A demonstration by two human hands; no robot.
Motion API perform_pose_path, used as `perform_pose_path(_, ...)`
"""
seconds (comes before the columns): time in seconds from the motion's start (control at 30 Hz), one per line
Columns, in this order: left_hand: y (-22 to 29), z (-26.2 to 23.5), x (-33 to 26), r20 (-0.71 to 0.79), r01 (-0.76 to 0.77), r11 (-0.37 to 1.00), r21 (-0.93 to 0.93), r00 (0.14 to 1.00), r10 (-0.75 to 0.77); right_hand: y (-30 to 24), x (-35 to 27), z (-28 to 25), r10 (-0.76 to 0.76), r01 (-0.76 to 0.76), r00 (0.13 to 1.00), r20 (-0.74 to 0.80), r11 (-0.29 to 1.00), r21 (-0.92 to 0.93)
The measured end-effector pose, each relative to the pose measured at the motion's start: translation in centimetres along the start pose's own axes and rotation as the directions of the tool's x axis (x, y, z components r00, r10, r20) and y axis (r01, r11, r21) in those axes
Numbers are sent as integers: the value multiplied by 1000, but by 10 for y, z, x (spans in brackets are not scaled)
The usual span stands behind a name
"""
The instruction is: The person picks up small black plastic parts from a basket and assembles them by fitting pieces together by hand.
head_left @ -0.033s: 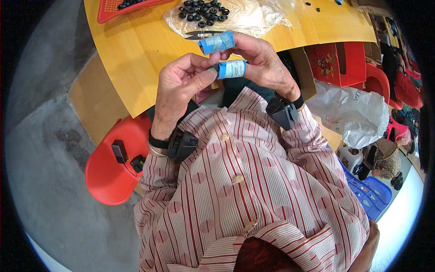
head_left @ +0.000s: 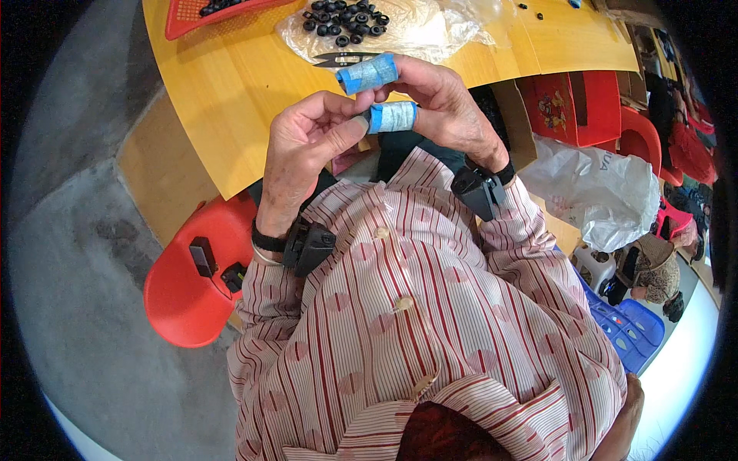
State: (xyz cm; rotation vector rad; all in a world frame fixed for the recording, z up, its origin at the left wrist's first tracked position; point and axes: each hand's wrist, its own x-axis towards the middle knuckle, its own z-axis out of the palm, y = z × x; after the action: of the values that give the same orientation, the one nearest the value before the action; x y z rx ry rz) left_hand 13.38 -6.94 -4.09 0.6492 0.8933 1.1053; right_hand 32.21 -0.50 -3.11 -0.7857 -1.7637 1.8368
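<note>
My left hand [head_left: 304, 142] and my right hand [head_left: 450, 100] meet over the near edge of the table. Blue and pale wraps cover the right index finger [head_left: 367, 74] and the right thumb [head_left: 393, 117]. Both hands are closed in a pinch around a small dark piece [head_left: 364, 117], mostly hidden by the fingertips. Its kind is not clear. Just beyond the right index finger lies a pair of dark thread snips [head_left: 338, 60]. Several small black rings [head_left: 355, 21] are heaped farther off on a clear plastic bag [head_left: 419, 31].
A red basket [head_left: 178, 23] with more black parts stands at the far left of the yellow table [head_left: 231, 100]. To my left is a red stool [head_left: 177, 292] with small black devices on it. Red boxes [head_left: 600, 107] and a white plastic bag [head_left: 592, 192] are at my right.
</note>
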Motion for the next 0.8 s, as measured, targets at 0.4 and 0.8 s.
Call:
perform_pose_path(0.4, -9, -11, 3, 52, 48, 996, 70, 997, -52, 29, 2, 12, 4, 118, 972, -234, 854, 506)
perform_pose_path(0.8, -10, -9, 3, -6, -2, 992, 123, 1000, 3, 44, -2, -9, 56, 169, 958, -281, 681, 713)
